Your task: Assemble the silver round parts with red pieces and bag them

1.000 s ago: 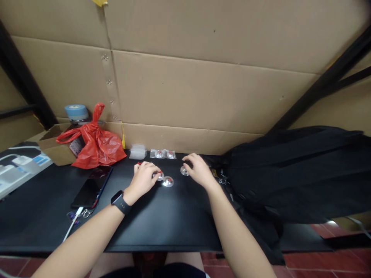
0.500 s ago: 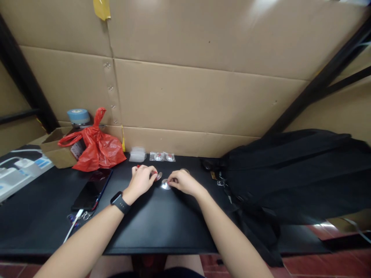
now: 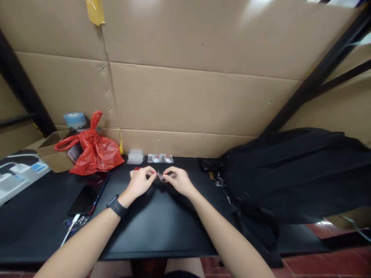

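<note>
Over the black tabletop (image 3: 156,227), my left hand (image 3: 141,181) and my right hand (image 3: 179,181) meet almost fingertip to fingertip. A small shiny disc (image 3: 161,177), seen nearly edge-on, is pinched by my right thumb and fingers. My left fingers pinch a similar small round piece, mostly covered by the fingertips; whether the two pieces touch, I cannot tell. Something red (image 3: 137,168) shows behind my left knuckles. Just beyond my hands lie two clear packets with round silvery and red pieces (image 3: 157,158) and a stack of translucent bags (image 3: 135,156).
At left are a red plastic bag (image 3: 97,152), a cardboard box (image 3: 55,154), a blue-lidded jar (image 3: 75,120), a phone (image 3: 89,195) with its cable, and a white power strip (image 3: 21,175). A black backpack (image 3: 295,173) fills the right side. Cardboard (image 3: 179,96) walls the back.
My right hand has lifted the shiny disc off the table and brought it up against my left fingertips. The view has shifted slightly.
</note>
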The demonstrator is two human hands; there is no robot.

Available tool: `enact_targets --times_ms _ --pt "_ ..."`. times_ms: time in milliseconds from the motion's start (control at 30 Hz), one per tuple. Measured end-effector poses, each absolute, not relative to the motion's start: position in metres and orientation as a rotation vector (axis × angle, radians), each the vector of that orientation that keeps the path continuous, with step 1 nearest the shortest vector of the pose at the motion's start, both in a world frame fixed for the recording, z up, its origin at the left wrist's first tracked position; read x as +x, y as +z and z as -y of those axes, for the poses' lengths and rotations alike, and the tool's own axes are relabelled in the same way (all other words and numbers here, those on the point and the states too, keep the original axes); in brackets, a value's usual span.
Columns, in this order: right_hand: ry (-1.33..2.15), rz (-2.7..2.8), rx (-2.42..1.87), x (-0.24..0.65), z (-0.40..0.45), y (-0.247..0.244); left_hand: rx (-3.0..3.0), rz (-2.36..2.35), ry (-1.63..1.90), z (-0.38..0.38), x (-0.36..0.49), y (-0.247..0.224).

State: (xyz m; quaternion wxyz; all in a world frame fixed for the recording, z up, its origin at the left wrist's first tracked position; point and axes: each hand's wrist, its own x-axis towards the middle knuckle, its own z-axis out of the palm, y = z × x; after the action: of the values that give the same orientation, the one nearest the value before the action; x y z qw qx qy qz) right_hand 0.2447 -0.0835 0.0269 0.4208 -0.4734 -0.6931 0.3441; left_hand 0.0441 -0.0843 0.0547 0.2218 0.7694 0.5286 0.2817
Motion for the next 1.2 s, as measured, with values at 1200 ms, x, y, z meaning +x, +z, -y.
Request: enact_targets --times_ms 1200 --pt "1.265 1.413 -1.028 0.245 0.085 0.031 2.567 -1.854 0.695 0.021 -0.03 0.008"
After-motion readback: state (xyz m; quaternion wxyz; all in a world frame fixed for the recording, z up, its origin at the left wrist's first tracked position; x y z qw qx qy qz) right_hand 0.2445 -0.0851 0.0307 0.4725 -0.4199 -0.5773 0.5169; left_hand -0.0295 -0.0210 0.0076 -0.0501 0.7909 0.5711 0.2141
